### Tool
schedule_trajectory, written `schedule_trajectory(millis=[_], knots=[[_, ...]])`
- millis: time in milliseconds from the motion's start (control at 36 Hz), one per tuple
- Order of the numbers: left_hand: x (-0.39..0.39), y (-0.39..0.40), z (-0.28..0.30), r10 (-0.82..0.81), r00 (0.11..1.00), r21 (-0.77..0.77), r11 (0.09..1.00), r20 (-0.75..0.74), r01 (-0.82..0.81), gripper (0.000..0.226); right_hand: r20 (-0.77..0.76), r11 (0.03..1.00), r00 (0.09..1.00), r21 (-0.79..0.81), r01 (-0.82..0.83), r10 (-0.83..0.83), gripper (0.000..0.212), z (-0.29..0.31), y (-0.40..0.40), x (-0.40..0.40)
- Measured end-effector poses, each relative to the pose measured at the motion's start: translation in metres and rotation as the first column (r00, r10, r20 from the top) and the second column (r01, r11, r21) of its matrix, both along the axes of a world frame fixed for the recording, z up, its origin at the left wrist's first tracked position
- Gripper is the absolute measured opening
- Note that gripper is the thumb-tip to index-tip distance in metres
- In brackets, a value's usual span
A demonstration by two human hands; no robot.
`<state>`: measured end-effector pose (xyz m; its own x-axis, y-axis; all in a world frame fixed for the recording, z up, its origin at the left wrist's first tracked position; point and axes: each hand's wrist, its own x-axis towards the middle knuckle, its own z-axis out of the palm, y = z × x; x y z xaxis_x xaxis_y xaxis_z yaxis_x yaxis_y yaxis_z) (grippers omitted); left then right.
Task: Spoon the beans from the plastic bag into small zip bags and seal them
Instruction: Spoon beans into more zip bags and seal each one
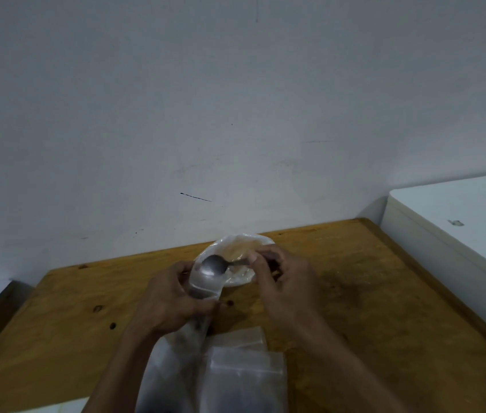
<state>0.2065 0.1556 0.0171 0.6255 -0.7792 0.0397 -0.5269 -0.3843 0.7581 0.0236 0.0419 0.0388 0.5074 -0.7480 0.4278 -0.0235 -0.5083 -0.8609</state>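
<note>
There is just one view, from a camera on the person's head, looking forward and a bit down from close by, so the left hand (173, 296) and right hand (280, 278) sit low in the middle, the wooden table (370, 293) fills the bottom, and the wall (235, 99) fills the top.

Metal spoon (213, 266) bowl-up over mouth of clear small zip bag (206, 286); plastic bag (240, 248) open behind.

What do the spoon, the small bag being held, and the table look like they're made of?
Spoon: likely metal, grey with a dull sheen in the bowl. Small bag: thin clear plastic, see-through and creased. Table: wood, showing yellow-brown grain and dark knots.
</note>
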Motion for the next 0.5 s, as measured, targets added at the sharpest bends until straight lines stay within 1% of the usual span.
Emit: schedule_trajectory(millis=[56, 111, 222, 306, 389, 444, 500], knots=[[0.001, 0.002, 0.0, 0.001, 1.0, -0.012, 1.0, -0.019, -0.002, 0.088, 0.075, 0.997, 0.995, -0.037, 0.064, -0.061, 0.013, 0.0, -0.003, -0.001], [0.001, 0.003, 0.0, -0.001, 1.0, -0.019, 1.0, -0.031, 0.0, 0.094, 0.089, 0.989, 0.99, -0.087, 0.117, -0.109, 0.012, -0.002, -0.006, -0.002], [-0.001, 0.002, 0.0, -0.018, 0.999, -0.016, 1.0, -0.04, 0.017, 0.104, -0.016, 0.981, 0.991, -0.143, 0.133, -0.136, 0.017, -0.017, -0.009, 0.004], [-0.001, 0.002, -0.001, -0.02, 1.0, 0.006, 1.0, -0.02, 0.02, 0.107, -0.041, 0.98, 0.989, -0.146, 0.132, -0.14, 0.017, -0.03, -0.009, 0.013], [0.0, 0.003, -0.002, -0.011, 1.0, 0.032, 0.999, 0.0, 0.011, 0.113, -0.023, 0.986, 0.988, -0.071, 0.151, -0.153, 0.017, -0.039, -0.008, 0.021], [0.0, 0.002, -0.002, -0.006, 1.0, 0.036, 0.999, 0.002, 0.006, 0.116, -0.016, 0.985, 0.986, 0.032, 0.169, -0.168, 0.015, -0.042, -0.006, 0.025], [0.001, 0.001, -0.002, -0.008, 1.0, 0.037, 0.999, 0.01, 0.008, 0.115, -0.028, 0.972, 0.982, 0.141, 0.189, -0.187, 0.015, -0.047, -0.004, 0.028]])
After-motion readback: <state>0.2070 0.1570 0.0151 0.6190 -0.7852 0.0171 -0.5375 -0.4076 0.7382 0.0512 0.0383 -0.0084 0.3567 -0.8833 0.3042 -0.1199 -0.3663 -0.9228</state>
